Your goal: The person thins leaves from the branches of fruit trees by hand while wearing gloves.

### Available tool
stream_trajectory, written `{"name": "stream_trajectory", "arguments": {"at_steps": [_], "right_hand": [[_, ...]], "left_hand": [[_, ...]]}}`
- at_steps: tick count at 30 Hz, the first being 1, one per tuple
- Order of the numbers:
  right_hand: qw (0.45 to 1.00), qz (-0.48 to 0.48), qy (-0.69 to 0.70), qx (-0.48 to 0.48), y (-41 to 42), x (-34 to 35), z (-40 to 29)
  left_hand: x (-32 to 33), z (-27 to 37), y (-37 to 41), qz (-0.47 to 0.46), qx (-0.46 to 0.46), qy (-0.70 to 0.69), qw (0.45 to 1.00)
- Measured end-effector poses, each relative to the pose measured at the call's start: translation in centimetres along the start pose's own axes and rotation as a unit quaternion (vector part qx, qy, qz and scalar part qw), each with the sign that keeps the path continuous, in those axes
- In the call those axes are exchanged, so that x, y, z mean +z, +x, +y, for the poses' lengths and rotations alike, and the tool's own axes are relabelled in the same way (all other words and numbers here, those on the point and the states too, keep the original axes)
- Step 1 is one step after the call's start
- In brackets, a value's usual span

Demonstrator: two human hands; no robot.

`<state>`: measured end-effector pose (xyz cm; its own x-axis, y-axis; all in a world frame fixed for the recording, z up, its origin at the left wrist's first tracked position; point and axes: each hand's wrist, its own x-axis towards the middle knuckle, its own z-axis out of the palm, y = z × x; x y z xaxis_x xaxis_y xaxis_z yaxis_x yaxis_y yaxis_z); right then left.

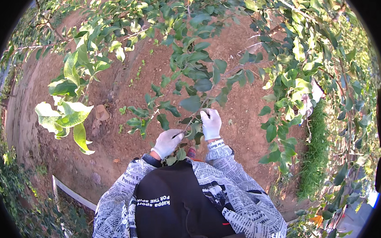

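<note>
Both of my hands wear thin white gloves and are at one leafy tree branch (205,100) in front of my chest. My left hand (168,142) is closed around the lower part of its stem, with a small dark thing showing between thumb and fingers that I cannot make out. To its right, my right hand (211,123) pinches the stem or a leaf stalk a little higher up, its fingers curled. Green leaves (195,130) hang between the two hands, and several more lie close to my jacket front.
Leafy branches reach in at the upper left and on the right (281,127). Reddish bare soil (138,89) lies below, with a brownish block-like lump (102,112). A grass strip (315,158) runs at the right, and a pale narrow edging (74,194) stands at the lower left.
</note>
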<state>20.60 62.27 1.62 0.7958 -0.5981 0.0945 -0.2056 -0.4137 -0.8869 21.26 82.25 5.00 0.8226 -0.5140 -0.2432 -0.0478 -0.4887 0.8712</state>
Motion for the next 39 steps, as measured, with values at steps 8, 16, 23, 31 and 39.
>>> {"name": "stream_trajectory", "arguments": {"at_steps": [8, 16, 23, 31, 39], "right_hand": [[0.999, -0.032, -0.041, -0.007, -1.8, -3.5, 0.5], [0.993, -0.064, -0.046, -0.083, -2.3, -1.8, -0.1], [0.996, -0.062, 0.037, -0.054, -0.8, -1.8, 0.6], [0.997, -0.067, -0.007, -0.045, -1.4, -4.3, -0.7], [0.997, -0.075, 0.007, -0.028, -3.0, -3.2, 0.8]], "left_hand": [[0.5, -0.8, 0.0, 0.019, 0.037, 0.045, 0.998], [1.1, -2.0, 0.2, 0.000, 0.066, 0.051, 0.996], [-0.4, -2.3, 1.3, -0.114, -0.040, -0.172, 0.978], [-3.2, -0.2, 2.3, -0.175, -0.059, -0.178, 0.967], [-0.6, -3.6, 3.5, -0.151, -0.061, -0.221, 0.962]]}}
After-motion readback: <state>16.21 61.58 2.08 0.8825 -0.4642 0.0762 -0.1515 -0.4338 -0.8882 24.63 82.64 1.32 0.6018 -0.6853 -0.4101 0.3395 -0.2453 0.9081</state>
